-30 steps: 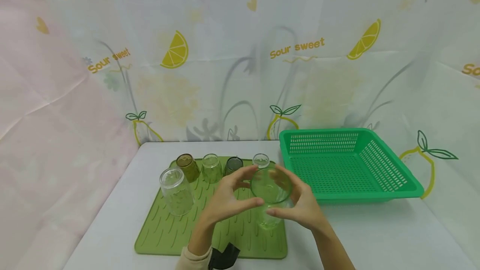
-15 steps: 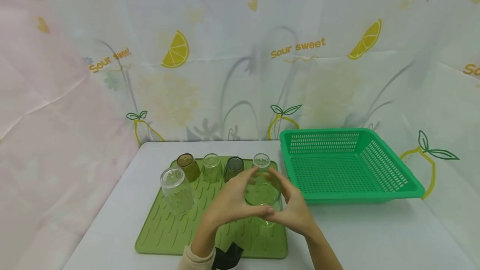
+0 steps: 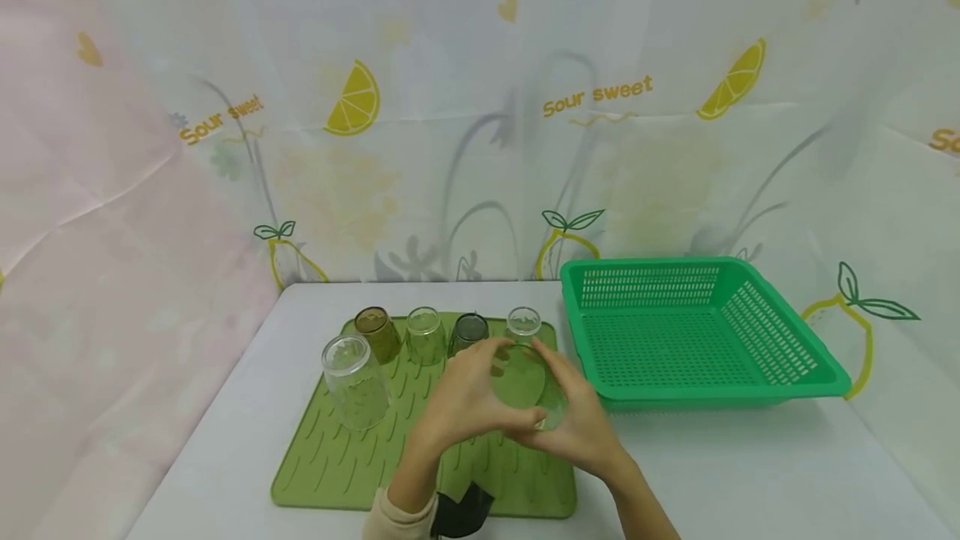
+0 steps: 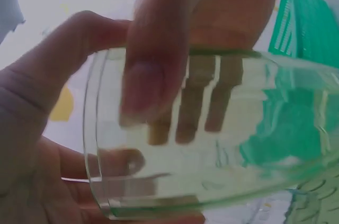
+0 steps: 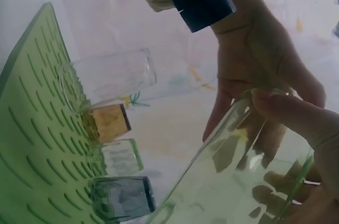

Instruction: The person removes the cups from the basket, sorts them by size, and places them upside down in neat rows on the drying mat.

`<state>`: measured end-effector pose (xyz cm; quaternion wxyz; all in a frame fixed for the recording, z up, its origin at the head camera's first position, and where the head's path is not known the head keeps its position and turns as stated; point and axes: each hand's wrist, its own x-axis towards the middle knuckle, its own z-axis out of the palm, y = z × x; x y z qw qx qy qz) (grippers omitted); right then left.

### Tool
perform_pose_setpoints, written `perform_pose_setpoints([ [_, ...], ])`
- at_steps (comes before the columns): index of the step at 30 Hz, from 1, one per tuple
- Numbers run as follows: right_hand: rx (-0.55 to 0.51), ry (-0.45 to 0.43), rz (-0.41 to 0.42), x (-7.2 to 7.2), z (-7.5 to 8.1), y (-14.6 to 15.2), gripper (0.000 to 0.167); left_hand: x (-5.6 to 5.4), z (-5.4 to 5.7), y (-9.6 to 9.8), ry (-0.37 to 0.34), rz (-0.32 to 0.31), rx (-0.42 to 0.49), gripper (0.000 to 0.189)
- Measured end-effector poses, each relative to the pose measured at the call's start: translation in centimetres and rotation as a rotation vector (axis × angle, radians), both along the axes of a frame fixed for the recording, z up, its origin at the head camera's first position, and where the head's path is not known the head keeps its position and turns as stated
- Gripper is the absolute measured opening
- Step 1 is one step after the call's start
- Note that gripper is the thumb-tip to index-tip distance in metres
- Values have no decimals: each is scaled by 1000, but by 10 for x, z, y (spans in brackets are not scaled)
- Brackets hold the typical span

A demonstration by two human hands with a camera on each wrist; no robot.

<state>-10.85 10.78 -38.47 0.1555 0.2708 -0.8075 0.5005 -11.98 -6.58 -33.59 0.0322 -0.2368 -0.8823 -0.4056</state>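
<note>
Both of my hands hold one pale green glass over the right part of a green ridged drying mat. My left hand curves round its left side, and my right hand grips the right side; the thumbs meet or overlap in front. The glass is tilted, with one round end turned up toward the head camera. Clear walls of the glass show fingers through them in the left wrist view. In the right wrist view, a thumb presses on the end of the glass. Its lower end is mostly hidden by the hands.
On the mat stand a large clear glass, an amber glass, a small greenish glass, a dark grey glass and a small clear glass. A green plastic basket sits right of the mat on a white table.
My right hand has moved left and closed in toward the left hand. The glass has shifted slightly left and tilted more, with less of its lower part showing. The other glasses stay put.
</note>
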Motion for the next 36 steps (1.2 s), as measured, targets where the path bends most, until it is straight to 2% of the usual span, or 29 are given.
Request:
perform_pose_setpoints([
  [4, 49, 29, -43, 2, 2, 7, 99, -5, -15, -7, -87, -59, 253, 75],
  [8, 51, 40, -134, 3, 4, 22, 103, -7, -30, -14, -200, -76, 511, 68],
  [12, -13, 44, -205, 0, 7, 39, 99, -7, -41, -19, -286, -50, 706, 68],
  [15, -109, 9, -188, -3, 7, 50, 88, -6, -47, -21, -349, -54, 836, 74],
  [17, -156, -34, -155, -4, 7, 54, 80, -5, -51, -22, -364, -75, 902, 77],
  [22, -260, -131, 57, -7, 4, 56, 64, -5, -60, -21, -368, -148, 987, 82],
  [25, -322, -199, 163, -8, 2, 56, 60, -6, -63, -18, -385, -206, 1025, 83],
  [29, -341, -282, 162, -8, 3, 58, 62, -5, -64, -17, -390, -243, 1035, 84],
  [33, -330, -351, 125, -7, 6, 57, 59, -3, -66, -20, -382, -234, 1000, 91],
  [36, -328, -383, 97, -7, 9, 56, 54, -2, -69, -24, -350, -256, 981, 92],
])
